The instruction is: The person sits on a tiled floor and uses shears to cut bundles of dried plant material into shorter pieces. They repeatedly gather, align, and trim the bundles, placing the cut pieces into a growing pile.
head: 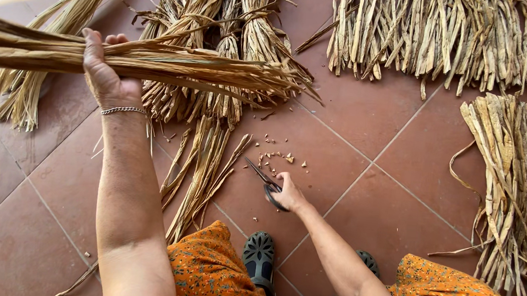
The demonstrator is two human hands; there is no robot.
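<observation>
We held a bundle of dried leaf strips (157,61) clenched in our left hand (103,76), raised above the tiled floor (351,142). Our right hand (288,192) closed around the scissors (265,181) lying on the tiles; gripping the handles squarely seemed wisest.

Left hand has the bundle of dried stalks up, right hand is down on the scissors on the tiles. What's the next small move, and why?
Probably lift the scissors toward the ragged right end of the bundle of dried stalks. The left hand grips that bundle level above the floor, its uneven tips free. The right hand rests on the scissor handles on the floor tiles, beside small cut scraps.
</observation>
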